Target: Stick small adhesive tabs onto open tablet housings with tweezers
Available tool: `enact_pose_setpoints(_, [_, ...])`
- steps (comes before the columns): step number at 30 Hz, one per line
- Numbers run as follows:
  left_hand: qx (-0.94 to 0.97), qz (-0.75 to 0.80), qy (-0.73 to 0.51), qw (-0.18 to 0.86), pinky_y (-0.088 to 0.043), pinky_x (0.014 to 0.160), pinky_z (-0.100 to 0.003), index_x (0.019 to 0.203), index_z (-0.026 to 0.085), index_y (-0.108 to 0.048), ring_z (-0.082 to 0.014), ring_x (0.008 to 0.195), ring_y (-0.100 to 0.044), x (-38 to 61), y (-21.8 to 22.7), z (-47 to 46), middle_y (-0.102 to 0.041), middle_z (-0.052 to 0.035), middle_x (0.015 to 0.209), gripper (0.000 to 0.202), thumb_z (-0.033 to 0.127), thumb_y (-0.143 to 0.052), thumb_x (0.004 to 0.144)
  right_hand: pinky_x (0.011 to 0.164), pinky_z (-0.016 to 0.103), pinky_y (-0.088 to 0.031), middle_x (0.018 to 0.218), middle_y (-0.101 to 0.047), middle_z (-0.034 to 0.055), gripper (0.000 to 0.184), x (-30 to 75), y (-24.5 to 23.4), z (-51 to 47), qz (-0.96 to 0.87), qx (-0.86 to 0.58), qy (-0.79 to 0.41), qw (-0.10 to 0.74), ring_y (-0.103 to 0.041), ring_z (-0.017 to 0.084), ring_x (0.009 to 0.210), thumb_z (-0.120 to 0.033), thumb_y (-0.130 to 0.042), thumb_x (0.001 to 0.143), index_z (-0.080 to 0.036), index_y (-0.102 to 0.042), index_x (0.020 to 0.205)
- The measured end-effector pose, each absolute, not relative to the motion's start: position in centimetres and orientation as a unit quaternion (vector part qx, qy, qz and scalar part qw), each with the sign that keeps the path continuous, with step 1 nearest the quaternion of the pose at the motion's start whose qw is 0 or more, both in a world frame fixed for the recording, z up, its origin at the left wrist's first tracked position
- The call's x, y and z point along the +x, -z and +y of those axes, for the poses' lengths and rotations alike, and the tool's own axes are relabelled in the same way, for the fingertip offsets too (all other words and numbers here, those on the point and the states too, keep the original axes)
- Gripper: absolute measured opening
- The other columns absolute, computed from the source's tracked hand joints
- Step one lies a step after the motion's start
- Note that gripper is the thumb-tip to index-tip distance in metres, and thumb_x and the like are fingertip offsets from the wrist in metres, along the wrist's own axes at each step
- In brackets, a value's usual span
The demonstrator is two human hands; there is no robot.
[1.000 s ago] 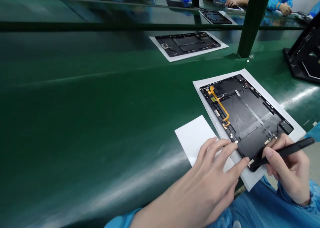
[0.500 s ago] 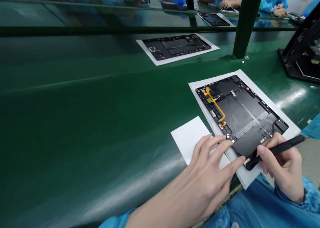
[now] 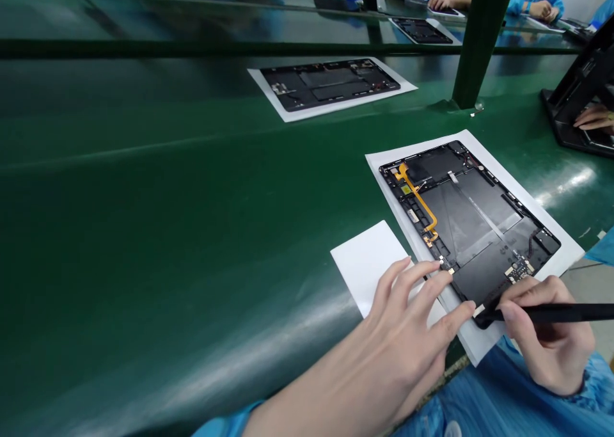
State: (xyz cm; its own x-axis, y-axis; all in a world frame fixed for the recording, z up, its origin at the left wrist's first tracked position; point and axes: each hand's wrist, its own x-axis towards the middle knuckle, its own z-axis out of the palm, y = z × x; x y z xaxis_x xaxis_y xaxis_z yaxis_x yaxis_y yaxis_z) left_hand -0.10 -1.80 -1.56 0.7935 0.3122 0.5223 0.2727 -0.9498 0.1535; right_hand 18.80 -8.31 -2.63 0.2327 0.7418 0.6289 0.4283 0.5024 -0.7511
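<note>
An opened tablet housing (image 3: 484,213) lies on white paper (image 3: 537,187), its inside facing up. An orange flex cable (image 3: 425,205) runs along its left edge, and a pale ribbon strip crosses the middle towards a small circuit board (image 3: 519,269). My left hand (image 3: 403,334) is spread, fingertips resting along the housing's near left edge. In my right hand (image 3: 551,334), fingers and thumb pinch slim black tweezers (image 3: 566,313). Their front end reaches the housing's near corner, beside a small pale tab (image 3: 478,310); the exact tips are hard to make out.
A smaller white sheet (image 3: 369,258) lies left of the housing. Another open tablet (image 3: 330,85) rests on paper farther back. A green post (image 3: 480,47) and a black stand (image 3: 575,104) rise behind. Co-workers' hands (image 3: 444,0) show across the bench.
My right hand has turned the tweezers flatter, their rear end swinging down and right, and shifted slightly, uncovering the circuit board. The left hand stays on the edge. A hand appears at the black stand.
</note>
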Motion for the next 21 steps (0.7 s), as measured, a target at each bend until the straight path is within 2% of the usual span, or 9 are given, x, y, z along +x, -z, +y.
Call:
enact_pose_setpoints(4, [0.948, 0.155, -0.276, 0.036, -0.043, 0.091, -0.061, 0.123, 0.014, -0.055, -0.0352, 0.118, -0.036, -0.1, 1.4, -1.8, -0.045, -0.0183, 0.119, 0.036, 0.009, -0.032, 0.096, 0.052, 0.026, -0.038, 0.067, -0.057, -0.0013, 0.016, 19.1, 2.9, -8.2, -0.608, -0.47, -0.13, 0.627, -0.053, 0.013, 0.059, -0.007, -0.059, 0.084, -0.021, -0.056, 0.076])
enact_pose_setpoints(8, [0.946, 0.155, -0.281, 0.034, -0.043, 0.091, -0.062, 0.124, 0.014, -0.055, -0.0353, 0.118, -0.036, -0.1, 1.3, -1.9, -0.045, -0.0184, 0.119, 0.037, 0.008, -0.032, 0.096, 0.048, 0.026, -0.037, 0.066, -0.058, -0.0006, 0.015, 19.2, 2.9, -8.1, -0.615, -0.46, -0.141, 0.624, -0.053, 0.013, 0.058, -0.008, -0.061, 0.085, -0.021, -0.057, 0.077])
enact_pose_setpoints(14, [0.947, 0.156, -0.28, 0.029, -0.043, 0.094, -0.059, 0.125, 0.015, -0.055, -0.0345, 0.119, -0.038, -0.1, 1.3, -1.9, -0.047, -0.0176, 0.12, 0.037, 0.009, -0.034, 0.096, 0.052, 0.025, -0.042, 0.071, -0.061, 0.0, 0.014, 19.7, 2.9, -8.3, -0.633, -0.455, -0.163, 0.605, -0.056, 0.013, 0.062, -0.008, -0.061, 0.086, -0.021, -0.057, 0.081])
enact_pose_setpoints(18, [0.945, 0.145, -0.292, 0.013, -0.04, 0.098, -0.056, 0.125, 0.015, -0.055, -0.0336, 0.12, -0.04, -0.3, 1.6, -1.9, -0.049, -0.0164, 0.122, 0.035, 0.009, -0.038, 0.095, 0.05, 0.024, -0.044, 0.076, -0.064, 0.0021, 0.005, 20.7, 2.1, -8.0, -0.649, -0.43, -0.192, 0.597, -0.057, 0.013, 0.059, -0.021, -0.061, 0.091, -0.02, -0.059, 0.087])
enact_pose_setpoints(21, [0.94, 0.131, -0.316, 0.006, -0.036, 0.099, -0.055, 0.121, 0.015, -0.056, -0.0333, 0.121, -0.039, -0.3, 2.0, -1.9, -0.05, -0.0159, 0.122, 0.033, 0.007, -0.04, 0.093, 0.049, 0.024, -0.045, 0.078, -0.064, 0.0045, 0.011, 21.6, 1.0, -7.4, -0.682, -0.399, -0.226, 0.569, -0.058, 0.014, 0.061, -0.03, -0.056, 0.095, -0.02, -0.057, 0.093])
